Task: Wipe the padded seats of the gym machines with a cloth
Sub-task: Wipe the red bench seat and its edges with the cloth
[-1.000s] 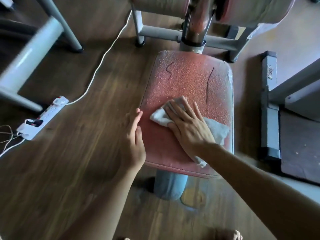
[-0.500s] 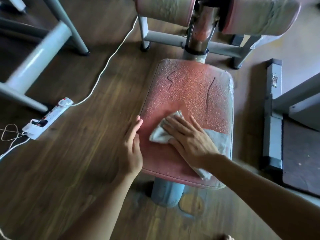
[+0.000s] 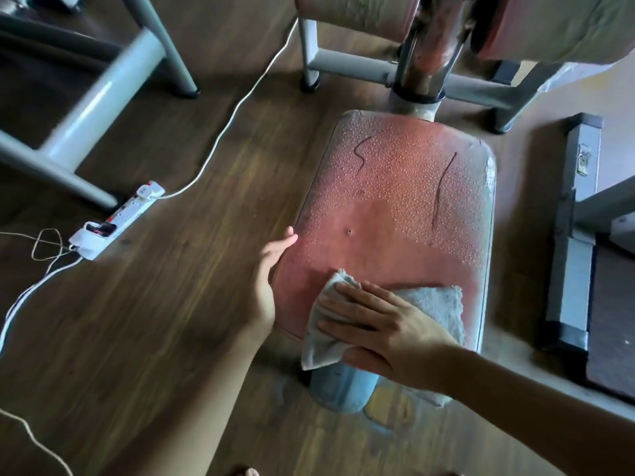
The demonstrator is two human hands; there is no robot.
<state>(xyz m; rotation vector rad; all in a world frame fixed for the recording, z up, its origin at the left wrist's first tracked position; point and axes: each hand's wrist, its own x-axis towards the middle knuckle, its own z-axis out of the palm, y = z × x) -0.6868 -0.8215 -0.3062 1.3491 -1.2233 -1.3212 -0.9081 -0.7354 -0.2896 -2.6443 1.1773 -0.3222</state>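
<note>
A red padded seat (image 3: 395,187) of a gym machine lies below me, its far half beaded with droplets and its near half smooth and darker. A light grey cloth (image 3: 434,300) is spread on the near end of the seat, one corner hanging over the front edge. My right hand (image 3: 385,324) presses flat on the cloth with fingers straight, pointing left. My left hand (image 3: 268,283) rests with straight fingers against the seat's left edge.
Two red padded rollers (image 3: 354,15) and a grey post (image 3: 426,63) stand behind the seat. A white power strip (image 3: 117,219) with cables lies on the wooden floor at left, near grey machine legs (image 3: 103,91). A grey metal frame (image 3: 574,235) stands at right.
My right hand has drawn the cloth toward the near edge of the seat, leaving a wider wiped patch behind it. My left hand stays on the left edge.
</note>
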